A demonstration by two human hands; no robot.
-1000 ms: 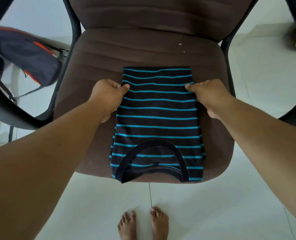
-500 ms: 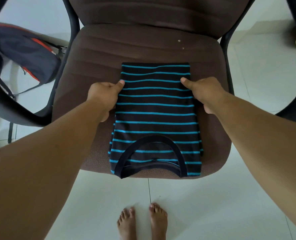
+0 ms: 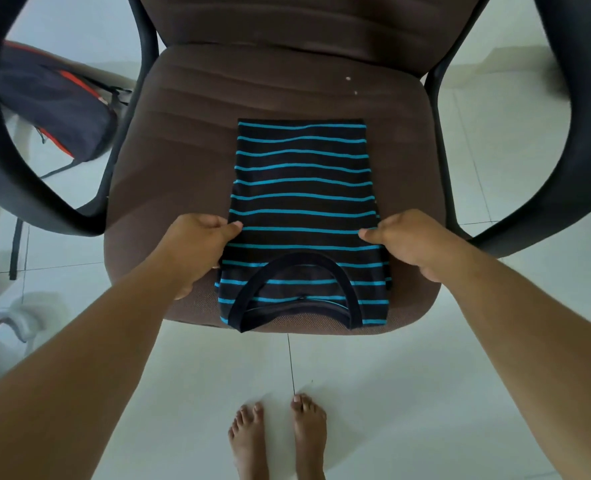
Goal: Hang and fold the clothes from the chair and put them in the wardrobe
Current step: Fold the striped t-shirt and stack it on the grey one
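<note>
A black T-shirt with blue stripes (image 3: 304, 188) lies folded into a narrow rectangle on the brown seat of an office chair (image 3: 190, 133), collar toward me at the seat's front edge. My left hand (image 3: 197, 244) pinches the shirt's left edge just above the collar, thumb on top and fingers tucked under. My right hand (image 3: 411, 240) pinches the right edge at the same height in the same way. The wardrobe is out of view.
Black plastic armrests (image 3: 20, 188) curve out on both sides of the seat. A dark backpack with red trim (image 3: 55, 102) lies on the white tiled floor at the left. My bare feet (image 3: 276, 434) stand just in front of the chair.
Both hands have slid along the shirt's side edges toward me, from near its middle to just above the collar. The shirt lies as before.
</note>
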